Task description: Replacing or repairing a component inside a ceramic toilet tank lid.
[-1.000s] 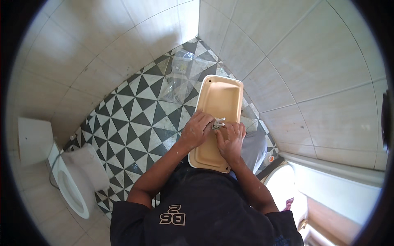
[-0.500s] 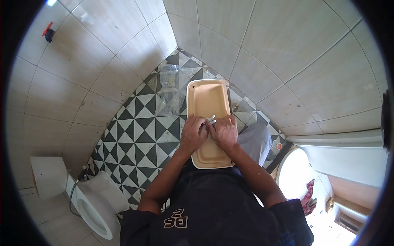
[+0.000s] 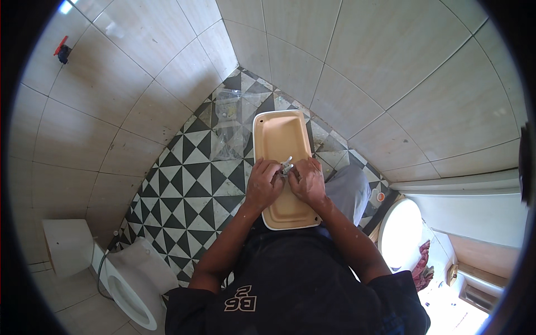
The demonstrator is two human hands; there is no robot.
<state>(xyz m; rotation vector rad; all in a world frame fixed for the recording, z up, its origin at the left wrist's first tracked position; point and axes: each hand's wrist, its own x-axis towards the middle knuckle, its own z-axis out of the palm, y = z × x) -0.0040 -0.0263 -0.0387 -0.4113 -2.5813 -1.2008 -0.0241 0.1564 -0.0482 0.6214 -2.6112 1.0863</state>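
Note:
Across my lap lies a shallow oblong tray-like piece point(image 3: 282, 137), tan inside with a white rim and small dark holes at its corners. Over its middle, my left hand point(image 3: 264, 183) and my right hand point(image 3: 307, 181) meet with curled fingers. Pinched between their fingertips is a small white-and-silver fitting point(image 3: 286, 166) with a slim white piece sticking up. My fingers hide part of the fitting, so its exact kind does not show.
Clear plastic bags point(image 3: 228, 125) lie on the black-and-white tiled floor point(image 3: 187, 167) left of the tray-like piece. A white toilet point(image 3: 131, 285) stands at lower left. Tiled walls form a corner ahead. On the right are a white round-edged surface point(image 3: 400, 228) and a reddish cloth point(image 3: 422, 265).
The fingers of my right hand have shifted slightly away from my left, leaving more of the small fitting visible. The tray-like piece stays in about the same place.

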